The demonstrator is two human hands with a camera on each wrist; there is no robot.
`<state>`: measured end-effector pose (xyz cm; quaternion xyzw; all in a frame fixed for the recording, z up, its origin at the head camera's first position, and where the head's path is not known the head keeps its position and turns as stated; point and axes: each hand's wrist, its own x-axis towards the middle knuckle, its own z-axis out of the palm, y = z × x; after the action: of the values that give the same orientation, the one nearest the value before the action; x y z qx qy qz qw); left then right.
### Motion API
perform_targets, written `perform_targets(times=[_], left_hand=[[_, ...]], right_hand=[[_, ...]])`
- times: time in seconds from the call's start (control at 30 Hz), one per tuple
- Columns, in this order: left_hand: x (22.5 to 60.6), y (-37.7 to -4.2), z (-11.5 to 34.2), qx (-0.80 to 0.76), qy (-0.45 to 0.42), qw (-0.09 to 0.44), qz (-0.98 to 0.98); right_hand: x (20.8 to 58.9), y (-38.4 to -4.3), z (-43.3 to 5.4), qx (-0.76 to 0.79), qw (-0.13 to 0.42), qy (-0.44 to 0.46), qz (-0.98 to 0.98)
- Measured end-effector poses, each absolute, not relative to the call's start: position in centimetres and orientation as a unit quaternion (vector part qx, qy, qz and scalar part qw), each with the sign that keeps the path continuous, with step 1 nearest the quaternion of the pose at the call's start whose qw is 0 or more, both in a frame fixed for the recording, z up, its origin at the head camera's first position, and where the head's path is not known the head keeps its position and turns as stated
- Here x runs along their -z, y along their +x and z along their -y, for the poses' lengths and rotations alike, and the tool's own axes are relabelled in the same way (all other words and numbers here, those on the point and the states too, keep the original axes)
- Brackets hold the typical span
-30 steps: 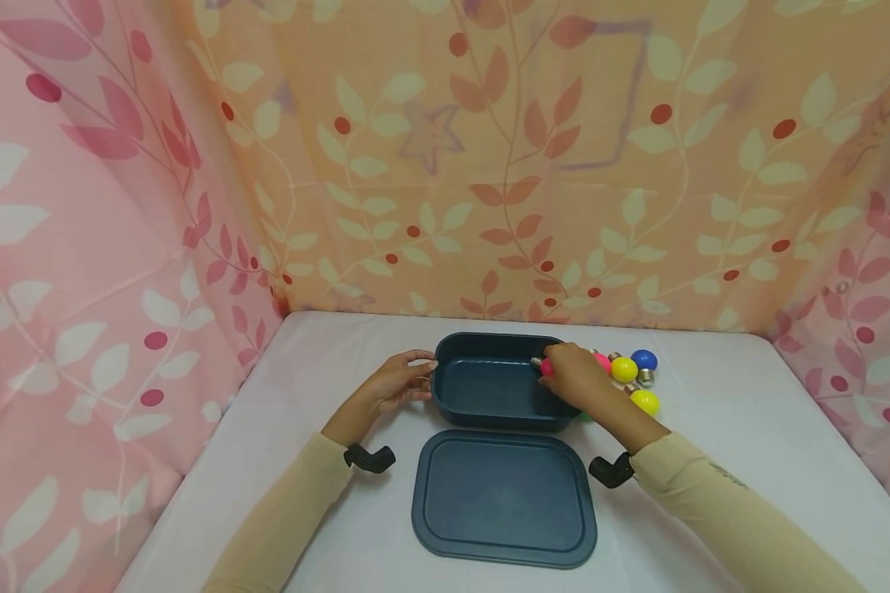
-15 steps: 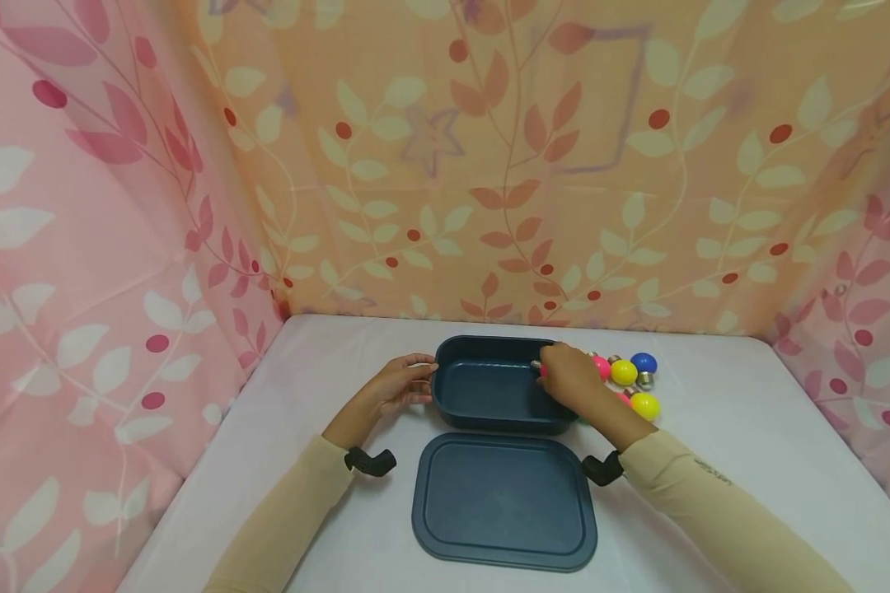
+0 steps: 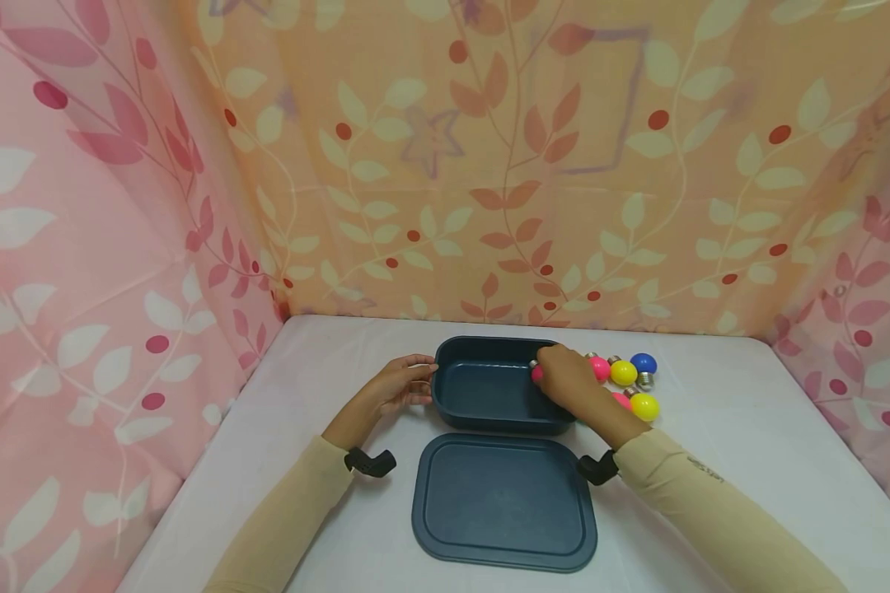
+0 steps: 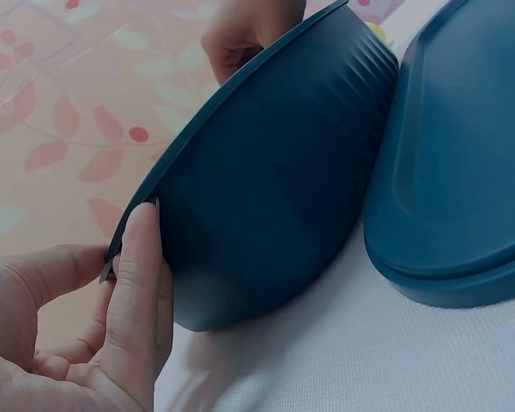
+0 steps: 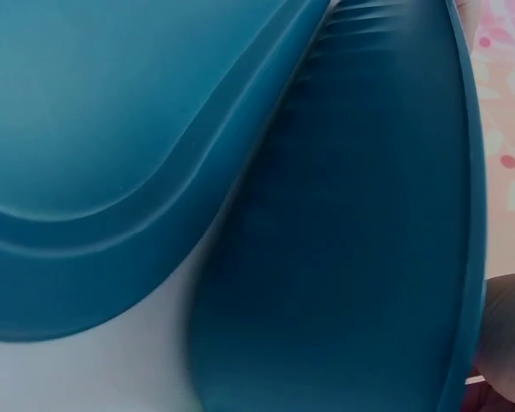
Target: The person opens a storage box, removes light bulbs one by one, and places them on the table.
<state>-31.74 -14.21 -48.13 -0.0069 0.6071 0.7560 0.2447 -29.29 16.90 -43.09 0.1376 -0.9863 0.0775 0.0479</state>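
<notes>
My left hand pinches the left rim of a dark blue rectangular container, thumb on one side and fingers on the other, as the left wrist view shows up close. Over the container's right end, my right hand holds a pink light bulb with its metal base pointing left. Most of that bulb is hidden by the fingers. In the right wrist view, part of the right hand shows just beyond the container's rim. The matching flat lid lies in front of the container.
Right of the container lie several more bulbs: a pink bulb, a yellow bulb, a blue bulb, and nearer, another yellow bulb beside a second pink one. Patterned cloth hangs behind the white table.
My right hand and forearm have shifted slightly left with the pink bulb, over the container's right end. The left hand keeps its grip on the rim, and the lid stays put.
</notes>
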Motion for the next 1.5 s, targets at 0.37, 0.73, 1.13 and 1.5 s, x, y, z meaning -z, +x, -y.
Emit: perform_targets(times=[0.37, 0.73, 1.13, 1.5], left_hand=[[47.9, -31.8, 14.1, -0.755, -0.003, 0.247, -0.607], [48.0, -31.7, 14.1, -0.753, -0.006, 0.249, -0.609], [48.1, -31.8, 14.1, -0.750, -0.010, 0.249, -0.612], [48.3, -31.7, 14.2, -0.753, -0.003, 0.245, -0.611]], right_hand=[[43.3, -29.2, -17.2, -0.104, 0.037, 0.146, 0.983], [42.4, -28.7, -18.0, -0.192, -0.002, 0.135, 0.972], [41.1, -26.2, -19.0, -0.238, 0.020, 0.134, 0.962], [40.4, -24.1, -21.3, -0.266, 0.057, 0.118, 0.955]])
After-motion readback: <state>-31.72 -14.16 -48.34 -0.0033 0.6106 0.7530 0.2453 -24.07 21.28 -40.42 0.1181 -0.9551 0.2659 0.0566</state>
